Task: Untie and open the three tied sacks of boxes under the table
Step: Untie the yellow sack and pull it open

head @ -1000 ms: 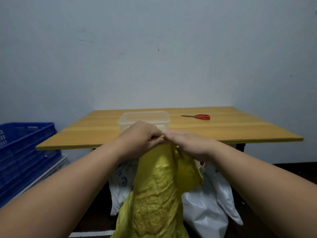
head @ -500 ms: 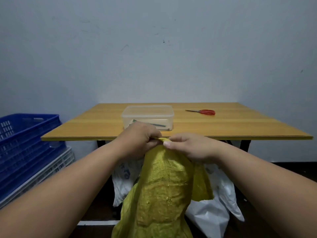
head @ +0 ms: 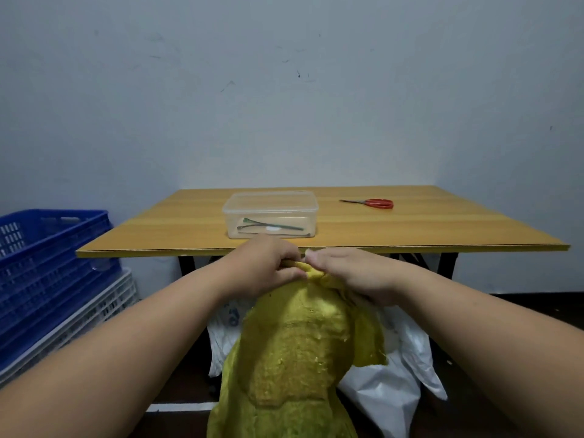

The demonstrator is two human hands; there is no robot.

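Observation:
A yellow woven sack stands in front of the wooden table, its bunched neck pulled up to the table's front edge. My left hand and my right hand both pinch that gathered neck, fingertips almost meeting at its top. Behind the yellow sack, under the table, lie a white sack on the right and a white printed sack on the left, both partly hidden. The tie on the yellow sack's neck is covered by my fingers.
A clear lidded plastic box with thin green sticks inside sits near the table's front edge. Red-handled scissors lie further back on the right. A blue crate stacked on a white crate stands at the left by the wall.
My view has shifted, so the table and box sit higher and clearer in frame. Both hands stay on the sack's neck, now slightly lower against the table edge, fingers working at its top.

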